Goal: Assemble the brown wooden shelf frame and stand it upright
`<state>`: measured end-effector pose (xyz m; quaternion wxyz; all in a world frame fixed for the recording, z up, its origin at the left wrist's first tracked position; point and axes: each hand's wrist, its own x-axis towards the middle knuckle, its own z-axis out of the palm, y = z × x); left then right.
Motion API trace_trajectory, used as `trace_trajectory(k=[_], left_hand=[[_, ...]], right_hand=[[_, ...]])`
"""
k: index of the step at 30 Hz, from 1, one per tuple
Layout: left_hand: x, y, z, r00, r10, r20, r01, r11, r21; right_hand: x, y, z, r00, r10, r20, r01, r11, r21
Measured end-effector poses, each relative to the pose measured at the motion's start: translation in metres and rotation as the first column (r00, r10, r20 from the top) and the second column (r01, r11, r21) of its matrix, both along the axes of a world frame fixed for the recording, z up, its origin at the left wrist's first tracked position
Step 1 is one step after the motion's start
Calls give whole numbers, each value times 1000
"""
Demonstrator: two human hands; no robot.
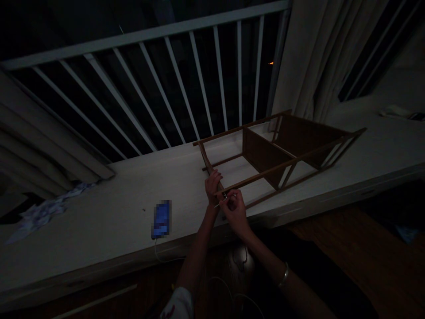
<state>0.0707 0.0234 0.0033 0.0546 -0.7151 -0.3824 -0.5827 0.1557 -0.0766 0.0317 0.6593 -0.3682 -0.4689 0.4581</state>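
A brown wooden shelf frame (282, 150) lies on its side on the pale window ledge (109, 208). My left hand (212, 186) is wrapped round the frame's near corner post, holding it. My right hand (234, 208) is pinched closed on a small thin metal tool (225, 198) pressed at the joint where a rail meets that post. The light is dim, so the tool's tip is hard to make out. A bracelet sits on my right wrist.
A phone (162, 219) with a cable lies on the ledge left of my hands. Crumpled paper (49, 210) lies at the far left. White window bars (172, 88) and curtains (315, 57) stand behind. A wooden floor (365, 261) lies below.
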Motion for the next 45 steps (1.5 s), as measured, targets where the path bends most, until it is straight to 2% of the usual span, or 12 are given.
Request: trace_trajectory(k=[8, 12, 16, 19, 24, 29, 36, 39, 45], left_hand=[[1, 0, 3, 1000, -5, -4, 6, 999, 33], [0, -1, 4, 1000, -17, -21, 18, 999, 45], [-1, -2, 4, 1000, -15, -18, 15, 1000, 13], [-1, -2, 5, 1000, -23, -19, 23, 1000, 3], [0, -2, 5, 1000, -22, -7, 22, 1000, -20], [1, -2, 3, 1000, -17, 7, 17, 1000, 25], [1, -3, 3, 999, -34, 17, 33, 998, 61], [2, -4, 3, 999, -46, 19, 45, 998, 48], [0, -4, 3, 997, -73, 29, 72, 996, 52]], right_hand=[[7, -1, 2, 991, -2, 135, -7, 998, 69], [9, -2, -6, 967, -75, 245, 38, 988, 153], [8, -4, -14, 903, -242, 355, 157, 955, 252], [7, -5, -18, 863, -312, 397, 207, 936, 285], [8, -2, -20, 805, -382, 454, 206, 897, 390], [11, 0, -21, 730, -476, 490, 218, 842, 493], [15, 6, -33, 712, -513, 479, 182, 794, 580], [13, 9, -42, 724, -526, 446, 221, 790, 572], [14, 10, -53, 772, -466, 432, 264, 853, 450]])
